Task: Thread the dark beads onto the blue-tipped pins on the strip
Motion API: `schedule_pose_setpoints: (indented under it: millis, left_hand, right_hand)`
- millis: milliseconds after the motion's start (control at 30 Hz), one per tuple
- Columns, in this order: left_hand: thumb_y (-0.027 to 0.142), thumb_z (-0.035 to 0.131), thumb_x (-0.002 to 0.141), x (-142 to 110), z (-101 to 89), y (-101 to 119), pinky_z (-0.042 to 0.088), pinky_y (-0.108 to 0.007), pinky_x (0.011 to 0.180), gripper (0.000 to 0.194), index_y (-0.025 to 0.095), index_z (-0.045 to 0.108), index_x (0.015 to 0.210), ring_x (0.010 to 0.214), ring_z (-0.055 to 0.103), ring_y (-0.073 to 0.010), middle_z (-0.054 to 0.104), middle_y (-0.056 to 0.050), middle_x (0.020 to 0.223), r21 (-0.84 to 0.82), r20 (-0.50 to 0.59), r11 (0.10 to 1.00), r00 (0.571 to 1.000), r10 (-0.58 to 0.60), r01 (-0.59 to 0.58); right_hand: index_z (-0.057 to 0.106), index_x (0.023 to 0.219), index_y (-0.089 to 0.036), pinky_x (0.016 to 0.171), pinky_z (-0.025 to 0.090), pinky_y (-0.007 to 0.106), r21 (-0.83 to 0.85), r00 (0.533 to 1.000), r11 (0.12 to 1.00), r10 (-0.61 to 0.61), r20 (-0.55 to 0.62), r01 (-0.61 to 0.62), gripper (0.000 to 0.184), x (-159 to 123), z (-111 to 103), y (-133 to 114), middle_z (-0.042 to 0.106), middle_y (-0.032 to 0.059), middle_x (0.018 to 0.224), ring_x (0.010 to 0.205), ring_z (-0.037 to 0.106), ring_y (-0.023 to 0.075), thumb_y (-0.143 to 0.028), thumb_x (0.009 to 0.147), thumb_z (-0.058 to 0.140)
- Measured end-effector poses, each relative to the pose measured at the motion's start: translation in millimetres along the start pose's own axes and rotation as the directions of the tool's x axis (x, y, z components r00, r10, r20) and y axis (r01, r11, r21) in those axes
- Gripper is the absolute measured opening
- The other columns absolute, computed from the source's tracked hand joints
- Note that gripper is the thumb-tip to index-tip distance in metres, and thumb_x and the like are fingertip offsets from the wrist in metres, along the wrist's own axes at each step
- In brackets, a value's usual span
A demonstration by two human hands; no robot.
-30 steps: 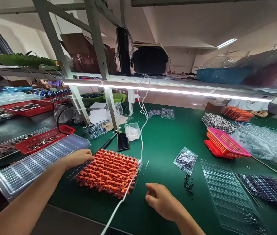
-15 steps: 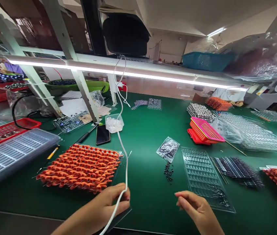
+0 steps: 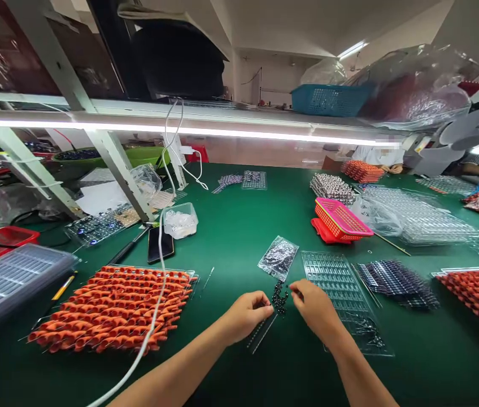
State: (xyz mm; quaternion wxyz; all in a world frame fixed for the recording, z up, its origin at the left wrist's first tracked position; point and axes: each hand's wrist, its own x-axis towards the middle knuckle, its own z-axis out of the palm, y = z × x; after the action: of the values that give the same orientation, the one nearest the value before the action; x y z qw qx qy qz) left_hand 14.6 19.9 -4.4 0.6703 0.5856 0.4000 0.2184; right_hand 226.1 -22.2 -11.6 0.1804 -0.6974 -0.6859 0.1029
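My left hand [image 3: 248, 315] is closed, thumb against fingers, on a narrow dark strip [image 3: 261, 334] that slants down beneath it and shows a row of small marks. Just right of its fingertips lies a loose pile of small black beads [image 3: 279, 299] on the green table. On the pile's other side, my right hand [image 3: 313, 308] has thumb and fingertips pinched together; whatever is between them is too small to make out. A clear plastic bag of dark beads [image 3: 278, 257] lies behind the pile. A clear ribbed tray [image 3: 332, 277] extends beside and partly behind my right hand.
Orange pieces [image 3: 112, 308] fill a rack at left, crossed by a white cable [image 3: 157, 316]. A phone [image 3: 161, 244] and a tub [image 3: 180, 220] stand behind. Pink basket [image 3: 343, 217], dark striped stack [image 3: 396, 282] and more orange pieces [image 3: 477, 294] are at right. A lit shelf spans overhead.
Both hands have moved forward to the bead pile and closer together, the left carrying the dark strip. The view has shifted, and the cable now hangs further left, across the orange pieces.
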Motion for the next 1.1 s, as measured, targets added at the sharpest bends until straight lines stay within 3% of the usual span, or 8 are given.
schedule_pose_setpoints:
  millis: [167, 367, 500, 667, 733, 800, 900, 1100]
  left_hand:
    - [0.044, 0.075, 0.068, 23.2, -1.8, -20.7, 0.029, -0.025, 0.059, 0.033, 0.017, 0.055, 0.069, 0.060, 0.040, -0.0117, 0.048, 0.004, 0.062, -0.188, -0.092, 0.982, 0.996, 0.002, -0.019]
    - [0.052, 0.078, 0.060, 34.2, -15.6, -35.5, 0.029, -0.024, 0.055, 0.045, 0.019, 0.051, 0.071, 0.052, 0.042, -0.0094, 0.049, 0.005, 0.061, -0.459, -0.096, 0.888, 0.993, -0.075, 0.022]
    - [0.047, 0.082, 0.057, 36.8, -12.9, -38.5, 0.027, -0.023, 0.053, 0.043, 0.017, 0.053, 0.070, 0.051, 0.042, -0.0086, 0.051, 0.004, 0.060, -0.523, -0.098, 0.852, 0.990, -0.098, 0.032]
    - [0.044, 0.081, 0.062, 32.3, -11.1, -39.9, 0.030, -0.024, 0.054, 0.039, 0.016, 0.056, 0.072, 0.053, 0.047, -0.0099, 0.057, 0.001, 0.062, -0.546, -0.070, 0.838, 0.995, -0.074, 0.024]
    - [0.044, 0.080, 0.065, 29.2, -11.8, -37.6, 0.034, -0.025, 0.057, 0.037, 0.016, 0.057, 0.074, 0.056, 0.052, -0.0113, 0.063, -0.001, 0.068, -0.553, -0.068, 0.833, 0.996, -0.049, 0.003]
    - [0.044, 0.080, 0.068, 24.9, -11.6, -32.8, 0.039, -0.026, 0.062, 0.037, 0.017, 0.057, 0.076, 0.064, 0.057, -0.0134, 0.070, -0.004, 0.079, -0.563, -0.069, 0.826, 0.997, -0.021, -0.022]
    - [0.044, 0.079, 0.072, 15.3, -7.8, -22.1, 0.044, -0.029, 0.078, 0.035, 0.017, 0.058, 0.077, 0.084, 0.064, -0.0188, 0.075, -0.009, 0.099, -0.556, -0.079, 0.826, 0.995, 0.062, -0.096]
    - [0.047, 0.076, 0.077, -3.9, 3.5, -7.2, 0.045, -0.035, 0.090, 0.035, 0.018, 0.056, 0.077, 0.099, 0.067, -0.0245, 0.075, -0.012, 0.106, -0.505, -0.058, 0.828, 0.967, 0.249, -0.243]
  right_hand:
    - [0.071, 0.084, -0.019, 0.075, 0.044, 0.029, -0.188, 0.997, 0.979, -0.074, 0.028, 0.078, 0.025, 31.6, 17.0, 2.8, 0.070, 0.0074, 0.089, 0.087, 0.064, 0.0218, -0.006, 0.086, 0.050]
    - [0.070, 0.081, -0.021, 0.071, 0.042, 0.028, -0.293, 0.975, 0.930, -0.218, 0.051, 0.223, 0.027, 31.6, 28.3, 17.3, 0.067, 0.0059, 0.085, 0.082, 0.063, 0.0203, -0.006, 0.089, 0.049]
    - [0.068, 0.083, -0.019, 0.070, 0.042, 0.028, -0.318, 0.934, 0.885, -0.357, 0.001, 0.339, 0.027, 37.2, 38.8, 31.5, 0.064, 0.0061, 0.081, 0.077, 0.061, 0.0196, -0.007, 0.091, 0.046]
    - [0.064, 0.078, -0.017, 0.065, 0.042, 0.029, -0.309, 0.945, 0.904, -0.324, -0.041, 0.296, 0.023, 40.4, 34.4, 23.9, 0.063, 0.0066, 0.077, 0.068, 0.060, 0.0185, -0.009, 0.088, 0.045]
    - [0.062, 0.083, -0.017, 0.065, 0.044, 0.028, -0.231, 0.960, 0.940, -0.273, -0.063, 0.252, 0.022, 31.8, 22.9, 10.8, 0.064, 0.0055, 0.079, 0.068, 0.061, 0.0170, -0.013, 0.092, 0.042]
    - [0.061, 0.087, -0.019, 0.065, 0.047, 0.027, 0.010, 0.983, 0.987, -0.161, -0.082, 0.162, 0.020, 17.9, 10.0, -5.7, 0.065, 0.0036, 0.080, 0.069, 0.062, 0.0164, -0.021, 0.095, 0.043]
    - [0.063, 0.092, -0.021, 0.066, 0.052, 0.027, 0.324, 0.996, 0.945, -0.026, -0.086, 0.052, 0.021, -4.6, -0.8, -28.5, 0.068, 0.0029, 0.080, 0.071, 0.065, 0.0175, -0.034, 0.096, 0.047]
    - [0.065, 0.099, -0.021, 0.075, 0.056, 0.027, 0.459, 0.974, 0.876, -0.047, -0.221, 0.147, 0.020, -20.2, 14.3, -48.8, 0.072, 0.0065, 0.097, 0.085, 0.069, 0.0185, -0.033, 0.097, 0.049]
